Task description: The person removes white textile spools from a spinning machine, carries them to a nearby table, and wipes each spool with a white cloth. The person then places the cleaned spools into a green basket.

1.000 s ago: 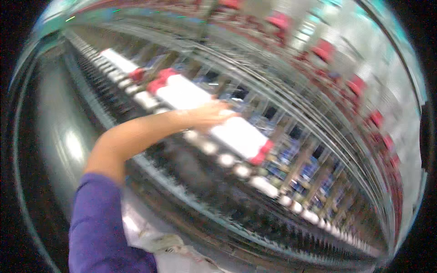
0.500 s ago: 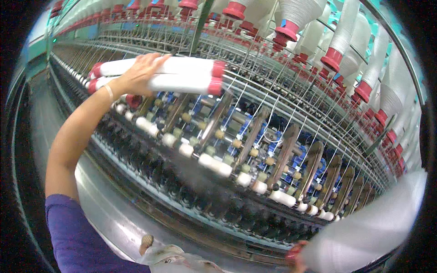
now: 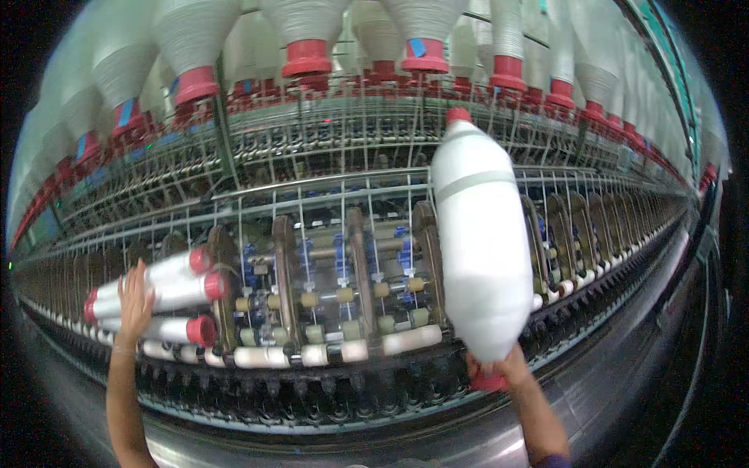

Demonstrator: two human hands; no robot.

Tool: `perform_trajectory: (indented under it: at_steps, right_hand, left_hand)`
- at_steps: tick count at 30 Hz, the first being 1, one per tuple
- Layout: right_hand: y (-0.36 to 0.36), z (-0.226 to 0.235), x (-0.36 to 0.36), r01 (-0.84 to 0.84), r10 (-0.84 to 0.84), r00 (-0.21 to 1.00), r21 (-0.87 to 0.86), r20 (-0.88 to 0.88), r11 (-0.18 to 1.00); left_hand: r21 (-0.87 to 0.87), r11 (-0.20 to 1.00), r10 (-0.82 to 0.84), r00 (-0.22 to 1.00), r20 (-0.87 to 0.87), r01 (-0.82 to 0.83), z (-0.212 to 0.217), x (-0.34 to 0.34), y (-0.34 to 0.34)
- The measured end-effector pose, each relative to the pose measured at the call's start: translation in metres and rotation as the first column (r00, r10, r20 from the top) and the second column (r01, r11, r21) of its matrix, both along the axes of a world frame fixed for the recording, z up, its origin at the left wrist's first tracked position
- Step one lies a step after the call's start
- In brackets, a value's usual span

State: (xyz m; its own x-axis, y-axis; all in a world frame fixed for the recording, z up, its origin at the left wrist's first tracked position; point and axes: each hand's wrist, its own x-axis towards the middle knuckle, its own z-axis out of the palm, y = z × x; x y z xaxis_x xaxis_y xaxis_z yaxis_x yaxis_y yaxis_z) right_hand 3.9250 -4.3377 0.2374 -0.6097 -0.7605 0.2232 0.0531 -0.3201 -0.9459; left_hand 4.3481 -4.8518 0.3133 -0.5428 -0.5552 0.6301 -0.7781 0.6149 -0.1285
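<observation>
The person stands facing a long spinning frame (image 3: 351,296) whose rows of rollers and blue-fitted drafting arms curve away to both sides. The right hand (image 3: 499,366) grips the red base of a large full white bobbin (image 3: 480,249), fingers wrapped around the bottom end so that the heavy package stands nearly upright above the fist, its red tip pointing up toward the creel. Holding it from below seems to be the way to carry its weight on the palm while keeping the wound surface free of finger marks, and it brings the top end level with the hanging row of full bobbins (image 3: 304,47) overhead, each one hung by its red collar.

The left hand (image 3: 134,300) is raised well apart from the right, palm and spread fingers pressed flat against a small stack of white tubes with red ends (image 3: 168,292) that lie sideways on the frame's front. That grip is not closed around any single tube; the hand rests against them, probably steadying the pile so it does not roll off the narrow ledge while the other arm is busy. Whether the fingertips hook behind the top tube cannot be told from this view.

Below the tubes runs a line of pale front rollers (image 3: 328,351), and beneath that the shiny metal rail (image 3: 437,421) of the machine base
</observation>
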Motion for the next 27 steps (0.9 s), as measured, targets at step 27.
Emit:
perform_trajectory:
  at_steps: [27]
  right_hand:
    - [-0.267, 0.328, -0.27, 0.276, -0.557, 0.648, -0.522, -0.519, 0.807]
  left_hand:
    - [-0.068, 0.992, -0.13, 0.814, -0.566, 0.111, -0.04, 0.003, -0.036]
